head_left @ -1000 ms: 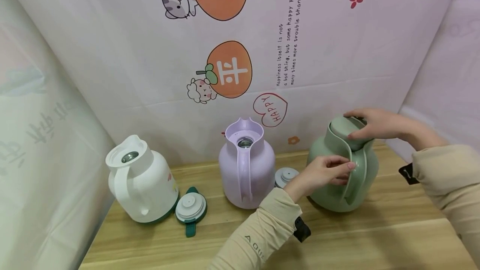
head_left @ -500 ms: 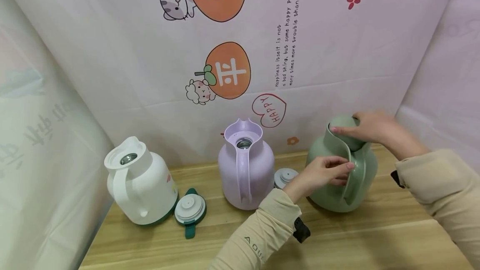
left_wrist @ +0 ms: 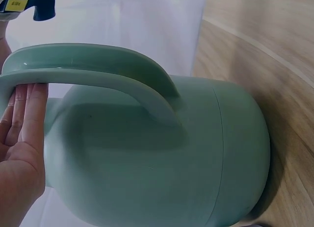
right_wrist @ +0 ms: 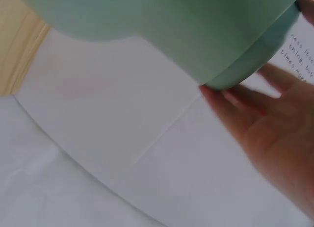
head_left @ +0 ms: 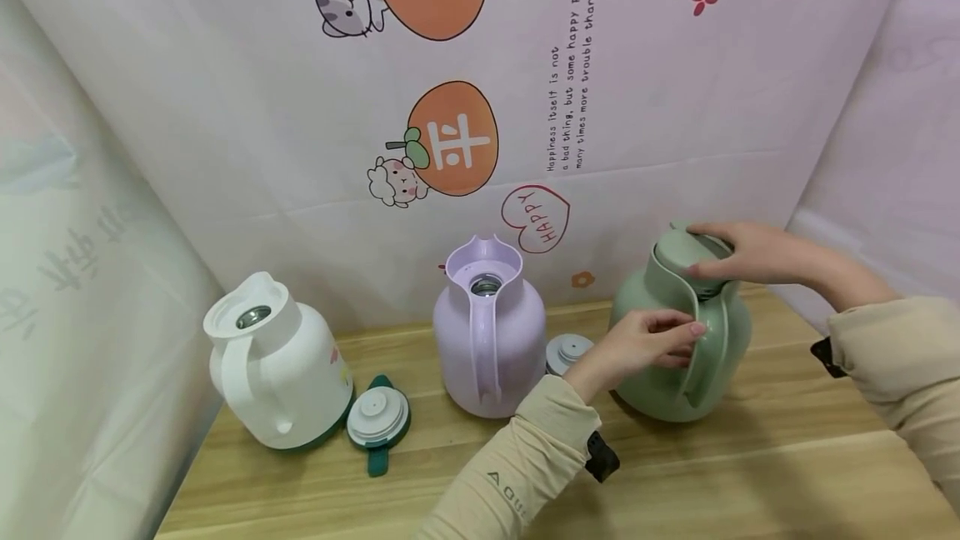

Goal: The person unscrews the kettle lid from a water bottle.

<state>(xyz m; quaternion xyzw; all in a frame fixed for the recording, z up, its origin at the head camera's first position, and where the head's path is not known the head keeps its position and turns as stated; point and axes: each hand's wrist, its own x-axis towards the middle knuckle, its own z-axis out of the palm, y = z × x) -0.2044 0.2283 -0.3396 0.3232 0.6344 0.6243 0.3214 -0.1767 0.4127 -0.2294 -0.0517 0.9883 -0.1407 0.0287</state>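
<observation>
On the right of the table, a sage-green vacuum jug (head_left: 656, 394) stands upright with its lid (head_left: 678, 250) in the mouth. My left hand (head_left: 648, 344) holds the jug's handle (left_wrist: 113, 80), its fingers passing through the loop in the left wrist view. At the top, my right hand (head_left: 765, 252) grips the lid with the thumb on the near side and fingers round the far side. A dark ridged part of the lid shows at the jug's rim. In the right wrist view the fingertips (right_wrist: 211, 97) touch the lid's edge.
A lilac jug (head_left: 491, 348) and a white jug (head_left: 288, 369) stand to the left without lids, mouths uncovered. One grey-and-green lid (head_left: 378, 415) lies beside the white jug. Another grey lid (head_left: 567, 350) lies partly hidden behind my left forearm. A printed cloth (head_left: 637, 107) hangs behind.
My right hand turned leftward round the lid, then swung back to the right. The lid now sits slightly higher and its ridged underside shows. My left hand has stayed on the handle.
</observation>
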